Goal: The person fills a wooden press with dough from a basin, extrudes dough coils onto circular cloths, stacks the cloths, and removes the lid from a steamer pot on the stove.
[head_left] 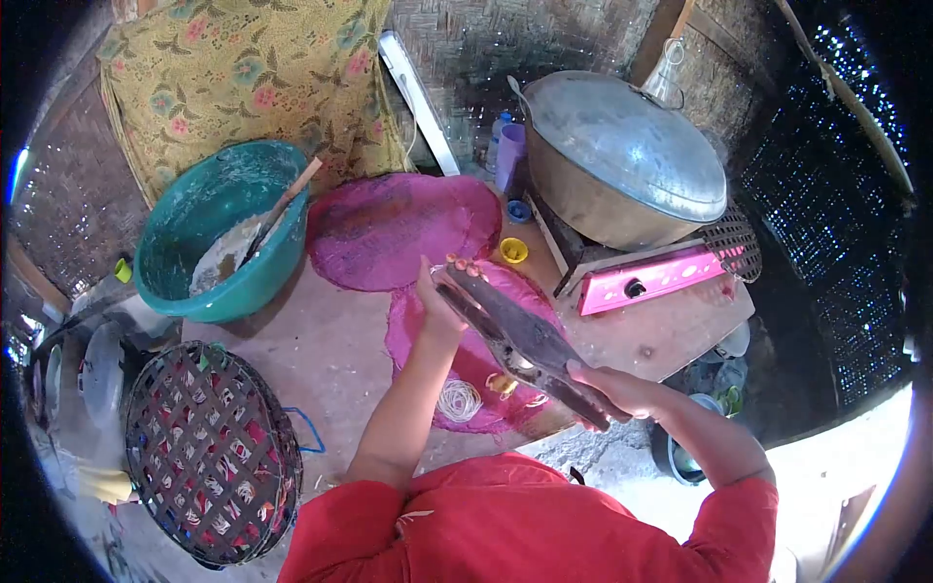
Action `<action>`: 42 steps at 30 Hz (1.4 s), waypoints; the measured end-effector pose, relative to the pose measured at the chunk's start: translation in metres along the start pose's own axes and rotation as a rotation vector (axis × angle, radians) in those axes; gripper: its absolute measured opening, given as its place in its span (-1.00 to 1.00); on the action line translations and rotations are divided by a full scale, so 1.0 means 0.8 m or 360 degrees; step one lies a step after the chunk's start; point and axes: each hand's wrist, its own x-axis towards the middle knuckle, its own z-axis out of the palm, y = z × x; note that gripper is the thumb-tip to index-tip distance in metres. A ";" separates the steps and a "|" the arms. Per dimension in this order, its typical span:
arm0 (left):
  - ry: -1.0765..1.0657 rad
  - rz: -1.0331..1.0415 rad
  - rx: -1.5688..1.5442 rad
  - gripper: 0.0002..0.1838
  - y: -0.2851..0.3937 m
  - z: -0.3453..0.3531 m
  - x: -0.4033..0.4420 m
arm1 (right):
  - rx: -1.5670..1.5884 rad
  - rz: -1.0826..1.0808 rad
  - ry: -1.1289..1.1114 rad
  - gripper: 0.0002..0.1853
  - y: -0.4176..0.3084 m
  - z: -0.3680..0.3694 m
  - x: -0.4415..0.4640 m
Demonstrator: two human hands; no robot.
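Both hands hold a long, dark wooden tool (525, 340) made of two board-like pieces lying against each other, tilted down to the right. My left hand (442, 299) is wrapped round its upper end, with fingertips showing over the far edge. Its lower end is gripped by my right hand (619, 391). A small pale lump (523, 361) shows between the two pieces near the middle. Below the tool, a coil of pale strands (459, 399) and a yellowish piece (501, 385) lie on a pink sheet (413, 340).
At left stands a green basin (160, 257) with white paste and a wooden-handled utensil (292, 194). A woven tray (209, 447) sits nearer me. A large lidded pot (583, 194) rests on a pink stove (661, 277) at right. A yellow cup (513, 251) is behind the tool.
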 end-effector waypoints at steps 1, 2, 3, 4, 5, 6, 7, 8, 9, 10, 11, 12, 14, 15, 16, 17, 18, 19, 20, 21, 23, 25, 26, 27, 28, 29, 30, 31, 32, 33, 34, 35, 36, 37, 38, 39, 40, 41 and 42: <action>0.0006 0.0002 0.0004 -0.49 -0.005 0.001 -0.003 | -0.0023 0.0032 0.0018 -0.25 0.002 -0.005 -0.008; 0.0068 0.0063 0.0078 -0.53 -0.015 0.010 -0.006 | -0.0046 0.0065 0.0038 -0.26 0.001 -0.005 -0.015; 0.0130 0.0123 0.0150 -0.56 -0.023 0.013 -0.009 | 0.0039 0.0076 0.0107 -0.27 -0.009 -0.002 -0.027; 0.0134 0.0121 0.0149 -0.56 -0.026 0.013 -0.006 | -0.0011 0.0099 0.0138 -0.29 -0.015 -0.005 -0.032; 0.0087 0.0124 0.0118 -0.56 -0.027 0.013 0.001 | -0.0040 0.0064 0.0176 -0.29 -0.018 -0.006 -0.030; 0.0038 0.0126 0.0084 -0.56 -0.028 0.010 0.011 | -0.0070 0.0029 0.0217 -0.29 -0.018 -0.006 -0.028; 0.0041 0.0090 0.0038 -0.47 -0.020 0.008 0.021 | -0.0070 0.0032 0.0225 -0.29 -0.017 -0.003 -0.024; 0.0037 0.0084 0.0032 -0.47 -0.011 0.010 0.022 | -0.0094 0.0001 0.0232 -0.29 -0.016 0.001 -0.018; 0.0037 0.0038 0.0022 -0.46 -0.003 0.017 0.022 | -0.0117 -0.0031 0.0238 -0.30 -0.016 0.004 -0.016; 0.0040 -0.0007 0.0017 -0.46 0.002 0.023 0.020 | -0.0115 -0.0033 0.0241 -0.30 -0.016 0.006 -0.017; 0.0085 0.0076 0.0159 -0.57 0.000 0.030 0.014 | -0.0080 -0.0047 0.0161 -0.30 -0.017 0.009 -0.020; 0.0085 0.0077 0.0165 -0.57 -0.002 0.034 0.006 | -0.0046 -0.0061 0.0077 -0.31 -0.019 0.012 -0.023; 0.0170 0.0067 0.0068 -0.56 -0.010 0.038 -0.007 | -0.0002 -0.0052 0.0099 -0.30 -0.019 0.014 -0.035; 0.0174 0.0071 0.0072 -0.56 -0.016 0.035 -0.005 | -0.0028 -0.0009 0.0130 -0.30 -0.019 0.010 -0.041; 0.0195 0.0115 0.0117 -0.56 -0.025 0.029 -0.002 | -0.0056 0.0036 0.0162 -0.30 -0.020 0.007 -0.044; 0.0217 0.0158 0.0161 -0.55 -0.029 0.021 0.000 | -0.0111 0.0050 0.0257 -0.31 -0.022 0.006 -0.045; 0.0215 0.0159 0.0159 -0.55 -0.026 0.016 0.005 | -0.0114 0.0050 0.0258 -0.31 -0.020 0.006 -0.040; 0.0155 0.0103 0.0072 -0.50 -0.021 0.012 0.015 | -0.0129 0.0007 0.0306 -0.32 -0.017 0.005 -0.032; 0.0091 0.0046 -0.0016 -0.45 -0.017 0.018 0.021 | -0.0147 -0.0037 0.0357 -0.33 -0.015 0.004 -0.025; 0.0156 0.0033 -0.0037 -0.45 -0.010 0.023 0.023 | -0.0141 -0.0060 0.0361 -0.33 -0.015 0.008 -0.019; 0.0208 0.0028 0.0037 -0.45 0.002 0.031 0.018 | -0.0098 -0.0098 0.0303 -0.32 -0.016 0.017 -0.014; 0.0388 0.0033 0.0204 -0.43 0.006 0.036 0.007 | 0.0025 -0.0096 0.0210 -0.32 -0.004 0.021 -0.010; 0.0395 0.0037 0.0211 -0.43 0.001 0.036 -0.002 | 0.0029 -0.0097 0.0201 -0.32 0.001 0.021 -0.012; 0.0455 0.0062 0.0211 -0.48 -0.010 0.035 -0.010 | 0.0027 -0.0059 0.0204 -0.32 0.005 0.021 -0.016; 0.0513 0.0087 0.0209 -0.52 -0.019 0.034 -0.016 | 0.0023 -0.0021 0.0209 -0.32 0.006 0.020 -0.022; 0.0519 0.0092 0.0211 -0.52 -0.028 0.028 -0.017 | -0.0026 0.0000 0.0187 -0.34 0.004 0.017 -0.028; 0.0511 0.0080 0.0179 -0.52 -0.036 0.018 -0.016 | -0.0028 0.0004 0.0183 -0.34 0.008 0.013 -0.028; 0.0502 0.0066 0.0145 -0.53 -0.041 0.008 -0.014 | -0.0093 0.0040 0.0209 -0.33 0.015 0.008 -0.026; 0.0501 0.0065 0.0139 -0.53 -0.042 -0.009 -0.010 | -0.0158 0.0077 0.0238 -0.32 0.022 0.003 -0.024; 0.0391 0.0046 0.0038 -0.53 -0.043 -0.023 -0.005 | -0.0159 0.0080 0.0247 -0.32 0.028 -0.002 -0.024; 0.0282 0.0023 -0.0063 -0.54 -0.045 -0.037 0.001 | 0.0051 0.0009 0.0142 -0.28 0.034 -0.006 -0.023; 0.0278 0.0010 -0.0072 -0.54 -0.045 -0.039 0.003 | 0.0263 -0.0064 0.0038 -0.23 0.041 -0.010 -0.022; 0.0154 0.0007 -0.0103 -0.56 -0.043 -0.041 0.005 | 0.0268 -0.0060 0.0055 -0.23 0.045 -0.008 -0.016; 0.0033 0.0004 -0.0134 -0.57 -0.043 -0.044 0.006 | 0.0511 -0.0210 -0.0079 -0.16 0.049 -0.003 -0.006; 0.0034 -0.0008 -0.0139 -0.57 -0.045 -0.043 0.004 | 0.0753 -0.0366 -0.0217 -0.08 0.057 0.001 0.008; 0.0014 0.0017 -0.0220 -0.60 -0.045 -0.041 0.001 | 0.1038 -0.0383 -0.0428 -0.04 0.083 -0.001 0.042; -0.0006 0.0046 -0.0296 -0.62 -0.044 -0.040 -0.002 | 0.1043 -0.0385 -0.0427 -0.04 0.100 0.005 0.062; -0.0069 0.0073 -0.0303 -0.66 -0.043 -0.045 -0.002 | 0.1096 -0.0503 -0.0362 -0.08 0.112 0.015 0.079; -0.0069 0.0069 -0.0299 -0.66 -0.043 -0.049 -0.002 | 0.1149 -0.0620 -0.0295 -0.12 0.117 0.023 0.092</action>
